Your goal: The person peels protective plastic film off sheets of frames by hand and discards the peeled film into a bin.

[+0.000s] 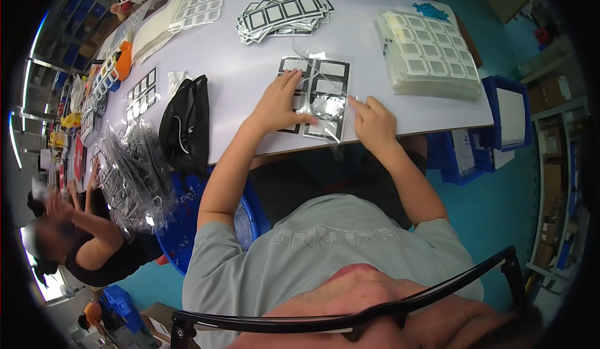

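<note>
Two black-framed sheets with pale windows lie side by side at the table's near edge, the right-hand sheet under glossy clear plastic film. My left hand rests with fingers spread over the left-hand sheet, its thumb reaching onto the right one. To the right, my right hand is closed, with thumb and index finger together at the film's right edge. The film hangs a little past the table edge below.
A pile of black-framed sheets lies ahead. A thick stack of pale windowed sheets stands right, with blue bins beyond. Left are a black pouch and a heap of clear plastic strips. Another person sits at left.
</note>
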The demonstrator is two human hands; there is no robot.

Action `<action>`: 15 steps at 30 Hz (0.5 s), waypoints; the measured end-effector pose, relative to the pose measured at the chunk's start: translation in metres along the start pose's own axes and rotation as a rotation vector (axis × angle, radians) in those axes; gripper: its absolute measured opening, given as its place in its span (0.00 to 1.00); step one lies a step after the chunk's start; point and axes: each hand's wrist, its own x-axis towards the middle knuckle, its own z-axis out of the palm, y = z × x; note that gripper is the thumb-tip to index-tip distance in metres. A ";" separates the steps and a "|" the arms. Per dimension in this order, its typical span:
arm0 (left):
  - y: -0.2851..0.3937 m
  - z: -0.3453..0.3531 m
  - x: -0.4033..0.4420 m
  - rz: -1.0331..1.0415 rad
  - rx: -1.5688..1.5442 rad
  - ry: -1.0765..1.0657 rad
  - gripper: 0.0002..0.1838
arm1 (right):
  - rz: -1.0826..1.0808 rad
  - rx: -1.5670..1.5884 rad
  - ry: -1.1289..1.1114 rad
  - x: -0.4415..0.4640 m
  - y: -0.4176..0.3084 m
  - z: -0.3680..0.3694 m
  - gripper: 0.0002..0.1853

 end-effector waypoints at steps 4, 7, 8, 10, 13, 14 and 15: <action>-0.006 -0.003 -0.009 -0.021 0.010 0.017 0.68 | 0.023 0.105 0.046 0.000 0.001 -0.003 0.18; -0.013 -0.006 -0.019 -0.044 0.012 0.010 0.61 | 0.203 0.443 0.097 0.008 -0.003 -0.004 0.21; -0.016 -0.005 -0.022 -0.060 -0.015 0.002 0.58 | 0.220 0.476 0.074 0.010 -0.001 -0.002 0.23; -0.015 -0.009 -0.024 -0.105 -0.053 -0.041 0.52 | 0.259 0.536 0.029 0.015 0.002 0.001 0.26; -0.010 -0.015 -0.017 -0.182 -0.055 -0.125 0.45 | 0.220 0.447 -0.028 0.018 -0.008 0.005 0.26; -0.007 -0.015 -0.015 -0.200 -0.036 -0.144 0.43 | 0.199 0.402 -0.042 0.019 -0.011 0.006 0.25; -0.006 -0.016 -0.013 -0.218 -0.018 -0.165 0.41 | 0.193 0.412 -0.055 0.020 -0.012 0.007 0.25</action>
